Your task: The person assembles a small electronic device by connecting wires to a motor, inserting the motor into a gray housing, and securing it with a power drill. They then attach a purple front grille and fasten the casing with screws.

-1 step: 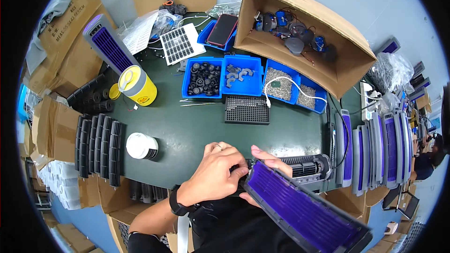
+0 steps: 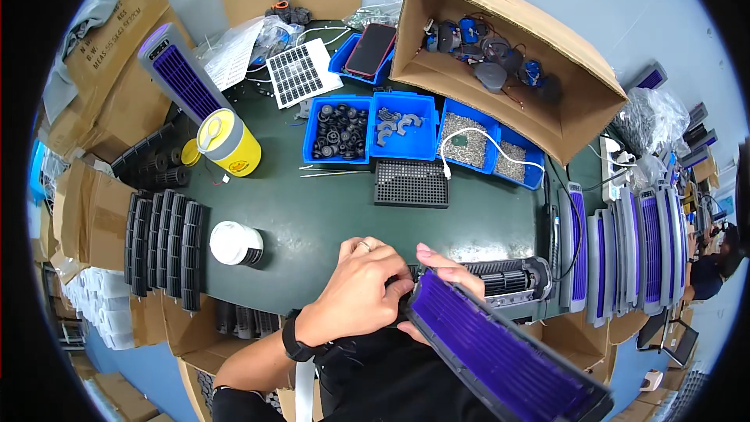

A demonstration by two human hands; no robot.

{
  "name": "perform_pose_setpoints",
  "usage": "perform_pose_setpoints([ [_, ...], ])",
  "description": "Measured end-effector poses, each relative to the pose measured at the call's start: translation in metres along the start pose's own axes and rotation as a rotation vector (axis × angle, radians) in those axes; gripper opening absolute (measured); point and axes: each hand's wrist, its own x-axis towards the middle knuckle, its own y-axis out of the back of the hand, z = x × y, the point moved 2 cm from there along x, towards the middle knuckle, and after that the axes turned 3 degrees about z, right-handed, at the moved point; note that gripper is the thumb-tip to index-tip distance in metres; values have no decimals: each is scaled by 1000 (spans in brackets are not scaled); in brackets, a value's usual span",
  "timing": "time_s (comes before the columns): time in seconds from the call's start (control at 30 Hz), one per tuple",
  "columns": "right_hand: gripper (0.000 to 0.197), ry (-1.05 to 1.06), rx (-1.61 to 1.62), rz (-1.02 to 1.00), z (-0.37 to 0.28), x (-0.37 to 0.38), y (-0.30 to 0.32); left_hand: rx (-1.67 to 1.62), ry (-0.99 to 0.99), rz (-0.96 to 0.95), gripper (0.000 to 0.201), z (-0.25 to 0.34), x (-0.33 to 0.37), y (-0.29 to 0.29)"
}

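Note:
My right hand (image 2: 453, 270) grips the near end of a long grey fan housing with a purple slatted panel (image 2: 500, 352), which slants down to the lower right. At that end, the bent fingers of my left hand (image 2: 366, 285) are pinched together; whatever lies between them is hidden. Behind the housing, another grey housing half with a black ribbed fan roller (image 2: 508, 280) lies on the table's front edge. A white-lidded jar (image 2: 236, 244) stands to the left of my hands.
Blue bins of black round parts (image 2: 341, 131), grey clips (image 2: 400, 126) and screws (image 2: 466, 141) stand behind a black perforated tray (image 2: 412, 184). A carton of motors (image 2: 500, 62) is at the back. Fan rollers (image 2: 164, 246) lie left; purple-grey housings (image 2: 625, 254) stand right.
The far lower end of the purple panel has shifted slightly left and down with my right hand. My left hand is nearly still.

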Motion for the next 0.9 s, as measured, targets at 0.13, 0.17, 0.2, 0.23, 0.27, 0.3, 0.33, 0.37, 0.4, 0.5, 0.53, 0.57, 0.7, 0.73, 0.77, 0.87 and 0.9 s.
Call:
perform_pose_setpoints([
  [0.13, 90, 5, 50, 31, 3, -5, -4, 115, 14, -41, 6, 7, 5, -6],
  [0.17, 87, 1, 89, 50, 4, -7, -4, 120, 28, -61, 7, 7, 7, -8],
  [0.2, 89, 18, 73, 58, 7, -8, -3, 148, 20, -72, 7, 9, 10, -11],
  [0.23, 90, 34, 57, 65, 11, -11, -2, 176, 13, -81, 7, 12, 12, -13],
  [0.27, 92, 51, 43, 71, 13, -12, -2, 204, 8, -89, 7, 13, 14, -15],
  [0.3, 92, 37, 46, 98, 12, -9, -2, 124, -1, -88, 7, 9, 15, -13],
  [0.33, 93, 23, 48, 124, 8, -3, -2, 44, -10, -86, 6, 3, 16, -10],
  [0.37, 94, 9, 51, 151, 4, 2, -2, -37, -19, -84, 6, -2, 15, -6],
  [0.4, 95, -26, 71, 196, 1, 3, -2, -110, -33, -63, 9, -6, 15, 0],
  [0.5, 97, -122, 96, 117, -4, 9, 10, -118, 83, 25, 43, -26, -9, 22],
  [0.53, 98, -156, 112, 96, -4, 6, 12, -163, 369, -123, 51, -29, -19, 31],
  [0.57, 99, -161, 116, 86, -4, 5, 13, -281, 447, -159, 49, -38, -28, 31],
  [0.7, 99, -171, 164, 51, -3, 9, 16, -532, 603, -175, 32, -53, -47, 22],
  [0.73, 100, -175, 175, 52, -3, 8, 18, -500, 621, -157, 28, -53, -45, 22],
  [0.77, 100, -179, 187, 53, -3, 8, 20, -467, 638, -140, 25, -52, -42, 21],
  [0.87, 101, -234, 228, 38, -3, 3, 22, -488, 552, 103, 14, -41, -29, 22],
  [0.9, 101, -251, 251, 35, -2, 1, 22, -523, 512, 173, 13, -40, -27, 21],
])
